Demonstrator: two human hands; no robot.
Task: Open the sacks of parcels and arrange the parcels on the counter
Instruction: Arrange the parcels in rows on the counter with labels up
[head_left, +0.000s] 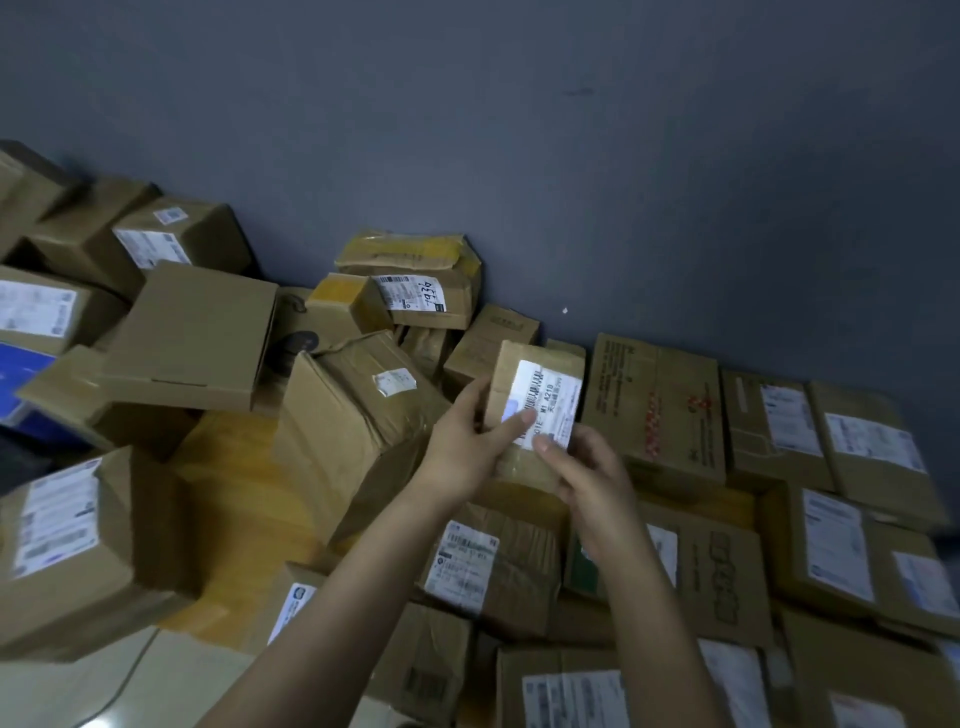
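Note:
A small brown cardboard parcel (540, 364) with a white shipping label is held up between both hands, above a heap of other parcels. My left hand (470, 441) grips its left side, thumb across the label. My right hand (587, 475) holds its lower right edge, thumb on the label's bottom corner. Neat rows of labelled parcels (810, 545) lie flat to the right. A loose, tumbled pile of parcels (353, 410) fills the left and middle. No sack is visible.
A dark grey wall (571, 156) stands right behind the parcels. Light tiled floor (104, 686) shows at the bottom left. A blue box (21, 379) sits at the far left edge. Yellow-taped boxes (410, 260) lean against the wall.

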